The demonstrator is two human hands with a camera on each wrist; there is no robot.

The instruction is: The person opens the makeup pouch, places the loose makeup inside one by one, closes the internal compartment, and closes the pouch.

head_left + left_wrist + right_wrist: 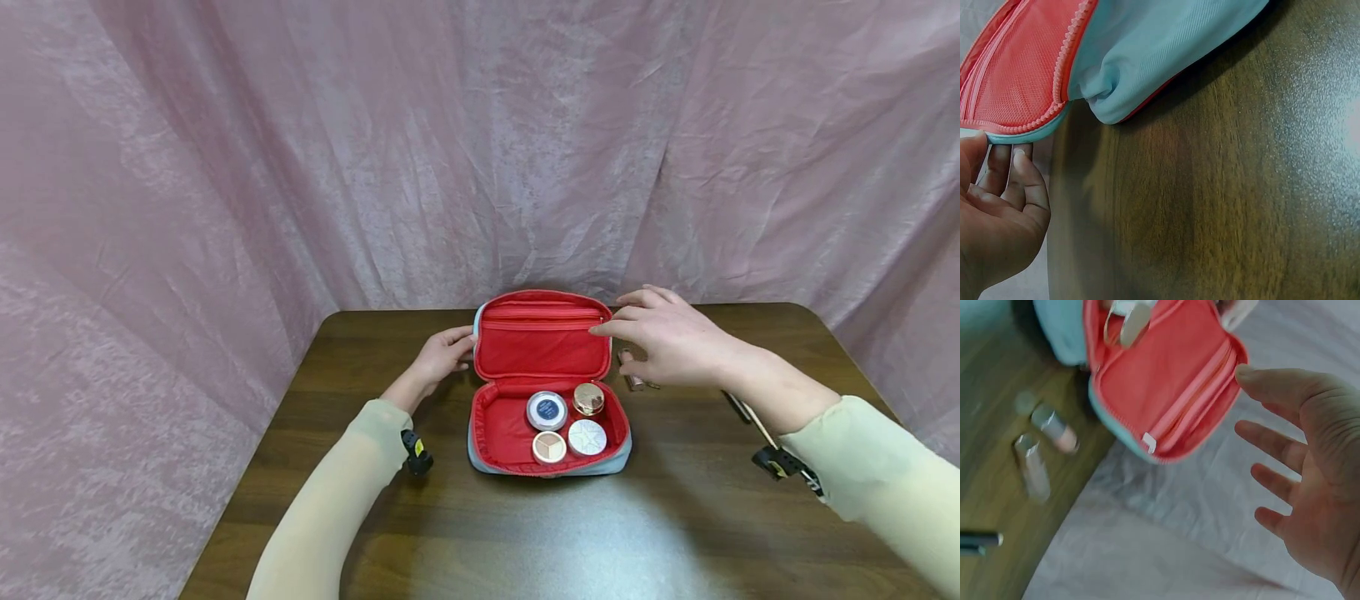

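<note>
Cosmetic-bag lid: I log long axis left–right | left hand: nearer, pinching left edge | right hand: spread by right edge, touch unclear

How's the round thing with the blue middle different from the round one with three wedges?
The blue-centred case looks bigger than the three-wedge case. The blue-centred case has a dark blue disc inside a pale ring, while the three-wedge case shows pale and brownish wedges. Both are round and lie in the open red-lined bag.
</note>
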